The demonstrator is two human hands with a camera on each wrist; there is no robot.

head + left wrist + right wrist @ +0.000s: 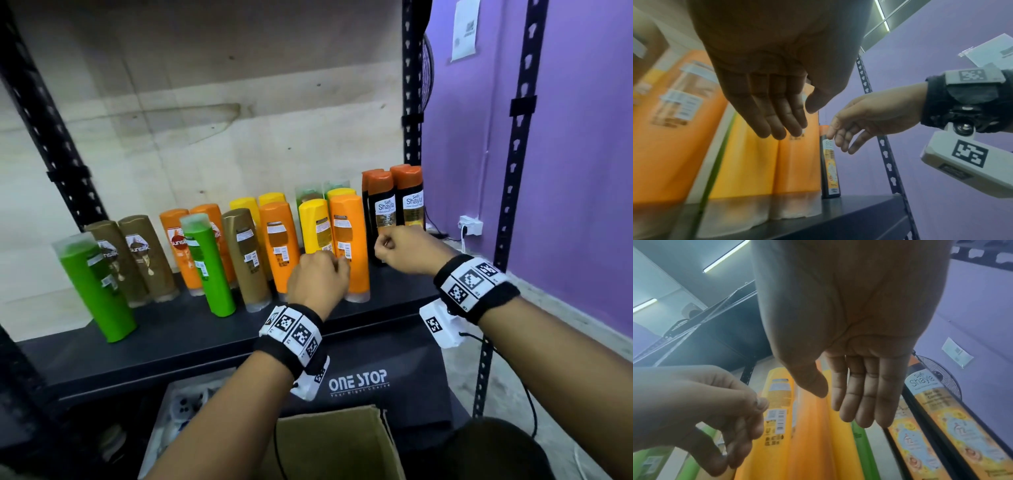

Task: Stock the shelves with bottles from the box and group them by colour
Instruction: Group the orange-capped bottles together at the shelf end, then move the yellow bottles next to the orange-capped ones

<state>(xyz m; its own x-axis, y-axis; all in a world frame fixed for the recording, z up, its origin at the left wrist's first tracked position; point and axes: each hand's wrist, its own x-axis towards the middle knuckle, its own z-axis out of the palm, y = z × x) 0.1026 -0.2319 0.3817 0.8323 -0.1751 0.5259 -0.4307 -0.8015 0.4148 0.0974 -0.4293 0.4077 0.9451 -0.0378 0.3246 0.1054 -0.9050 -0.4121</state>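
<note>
Bottles stand on the black shelf (171, 342): green (96, 287), brown (147, 257), orange (277, 243), yellow (315, 226) and, at the right end, black ones with orange caps (385, 205). My left hand (339, 267) hovers in front of the yellow bottle and the orange bottle (349, 240) beside it, fingers relaxed, holding nothing. My right hand (382, 245) is at the black bottles, also empty. In the left wrist view my left hand (785, 129) has straight fingers before the orange bottle (797, 170). The right wrist view shows my right hand (849, 410) open beside a black bottle (941, 418).
An open cardboard box (342, 442) sits below my arms, its inside hidden. A black "ONE STOP" bag (359, 380) lies under the shelf. Black rack uprights (513, 154) stand at the right against a purple wall with a socket (471, 224).
</note>
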